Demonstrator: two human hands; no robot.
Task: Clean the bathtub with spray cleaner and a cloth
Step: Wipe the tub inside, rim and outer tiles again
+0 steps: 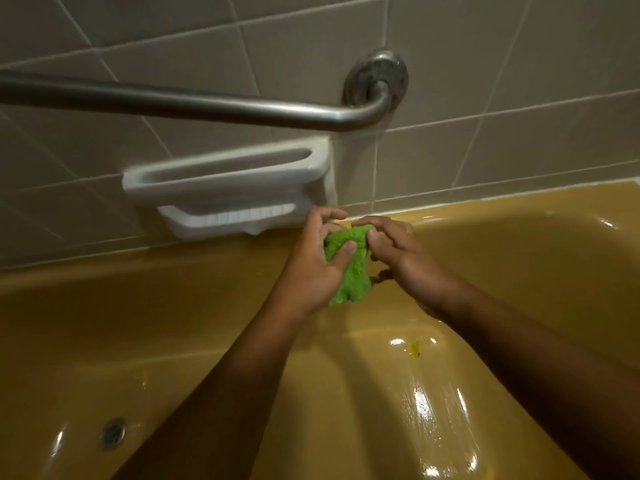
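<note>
Filling most of the view, the glossy mustard-yellow bathtub (138,323) sits below a grey tiled wall (485,81) carrying a long brushed-metal grab bar (173,102) and a white ceramic soap dish (225,178). Near the tub's far rim, the left hand (311,268) and right hand (398,258) both grip a bunched green terry cloth (349,271) between them, fingers curled into it. A round metal drain (113,434) lies lower left.
</note>
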